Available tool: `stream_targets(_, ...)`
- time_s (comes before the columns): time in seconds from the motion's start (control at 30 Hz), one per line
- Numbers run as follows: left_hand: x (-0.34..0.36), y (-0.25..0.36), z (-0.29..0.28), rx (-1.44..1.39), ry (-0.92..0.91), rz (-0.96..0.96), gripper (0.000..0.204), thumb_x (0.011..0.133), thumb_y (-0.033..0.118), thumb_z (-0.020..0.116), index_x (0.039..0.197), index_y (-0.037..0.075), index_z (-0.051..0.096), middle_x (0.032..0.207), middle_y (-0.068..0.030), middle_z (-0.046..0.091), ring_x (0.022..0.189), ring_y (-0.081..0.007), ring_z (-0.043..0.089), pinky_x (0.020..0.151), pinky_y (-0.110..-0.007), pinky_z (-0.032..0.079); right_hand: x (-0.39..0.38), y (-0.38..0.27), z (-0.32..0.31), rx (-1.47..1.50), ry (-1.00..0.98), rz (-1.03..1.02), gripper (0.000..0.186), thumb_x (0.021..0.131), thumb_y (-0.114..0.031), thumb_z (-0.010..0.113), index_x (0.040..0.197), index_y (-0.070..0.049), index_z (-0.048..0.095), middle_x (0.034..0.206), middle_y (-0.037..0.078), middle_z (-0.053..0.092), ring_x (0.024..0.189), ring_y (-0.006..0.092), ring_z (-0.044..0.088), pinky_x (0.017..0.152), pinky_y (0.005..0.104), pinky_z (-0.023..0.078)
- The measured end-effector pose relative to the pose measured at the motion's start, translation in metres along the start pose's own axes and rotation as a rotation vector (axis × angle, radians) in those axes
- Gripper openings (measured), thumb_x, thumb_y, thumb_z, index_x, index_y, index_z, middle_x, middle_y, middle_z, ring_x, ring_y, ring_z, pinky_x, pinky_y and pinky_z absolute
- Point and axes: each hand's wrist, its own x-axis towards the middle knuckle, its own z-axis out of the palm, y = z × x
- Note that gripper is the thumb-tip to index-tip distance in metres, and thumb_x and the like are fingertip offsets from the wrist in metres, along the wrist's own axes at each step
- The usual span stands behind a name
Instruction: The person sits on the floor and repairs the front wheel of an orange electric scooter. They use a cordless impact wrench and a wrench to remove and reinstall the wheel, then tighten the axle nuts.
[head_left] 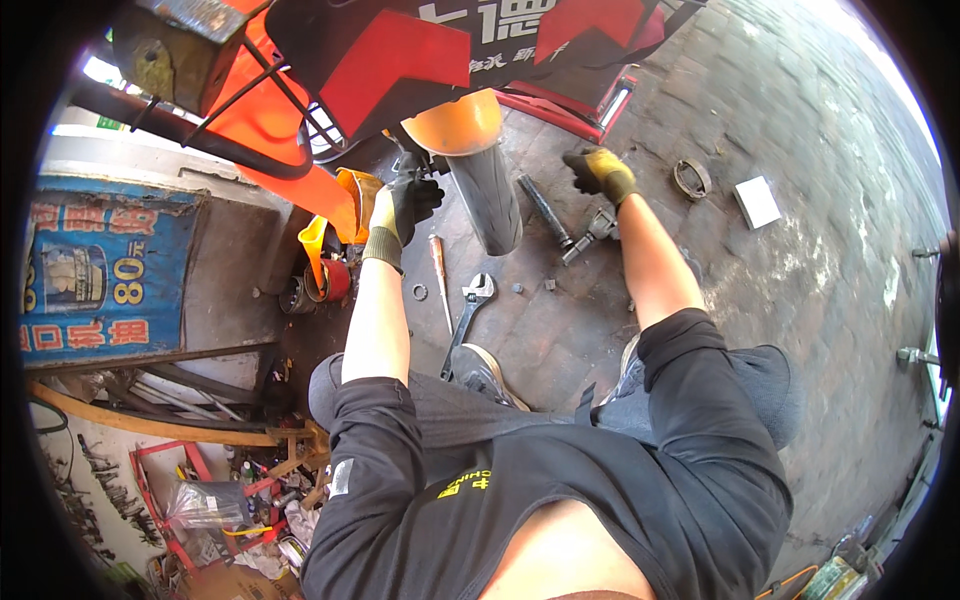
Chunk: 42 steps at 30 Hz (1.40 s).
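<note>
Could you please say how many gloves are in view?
2: a yellow-and-black fabric glove on the left hand, left of the dark rubber tyre, and a matching glove on the right hand, right of it. Others may be hidden.

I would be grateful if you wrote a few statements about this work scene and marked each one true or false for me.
1. The left hand and the right hand are both gloved. True.
2. The adjustable wrench lies to the left of the screwdriver. False: it lies to the screwdriver's right.
3. The white box lies to the right of the metal ring. True.
4. The fender above the tyre is green. False: it is orange.
5. The right hand is gripping the tyre. False: it is apart from the tyre, to its right.
</note>
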Motion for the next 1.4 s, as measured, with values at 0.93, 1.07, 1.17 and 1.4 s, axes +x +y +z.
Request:
stream_targets(0.93, 0.011, 0.005, -0.014, -0.089, -0.167, 0.071, 0.058, 0.102, 0.062, 0.064, 0.113, 0.005, 0.073, 0.095, -0.0092, 0.080, 0.087, -0.0205, 0.077, 0.078, -0.032, 0.059, -0.033, 0.127, -0.094, -0.588, -0.382, 0.268, 0.034, 0.083, -0.025, 0.085, 0.113, -0.008, 0.083, 0.110, 0.012, 0.081, 0.093, 0.0242, 0.075, 0.080, 0.0448, 0.061)
stream_targets(1.07, 0.005, 0.011, -0.009, 0.059, -0.022, 0.046, 0.073, 0.104, 0.072, 0.051, 0.108, 0.002, 0.073, 0.091, -0.0125, 0.079, 0.079, -0.0228, 0.074, 0.070, -0.032, 0.056, -0.012, 0.077, -0.106, -0.622, -0.146, 0.072, 0.030, 0.079, -0.027, 0.087, 0.101, -0.007, 0.085, 0.095, 0.010, 0.081, 0.083, 0.0204, 0.073, 0.077, 0.0420, 0.059)
stream_targets(1.17, 0.008, 0.006, -0.007, 0.312, -0.129, 0.312, 0.035, 0.105, 0.036, 0.065, 0.119, 0.004, 0.071, 0.100, -0.0100, 0.078, 0.086, -0.0207, 0.074, 0.072, -0.031, 0.057, -0.014, 0.024, -0.088, -0.624, 0.037, 0.049, 0.039, 0.076, -0.027, 0.082, 0.108, -0.006, 0.083, 0.105, 0.019, 0.081, 0.092, 0.0287, 0.078, 0.083, 0.0428, 0.060)
stream_targets(1.4, 0.013, -0.008, -0.011, -0.202, -0.133, 0.213, 0.033, 0.108, 0.031, 0.064, 0.128, 0.005, 0.070, 0.104, -0.0072, 0.079, 0.095, -0.0203, 0.076, 0.084, -0.033, 0.060, -0.045, -0.038, -0.050, -0.581, 0.099, 0.033, 0.051, 0.074, -0.022, 0.083, 0.121, -0.004, 0.076, 0.118, 0.022, 0.079, 0.107, 0.0343, 0.078, 0.089, 0.0449, 0.061)
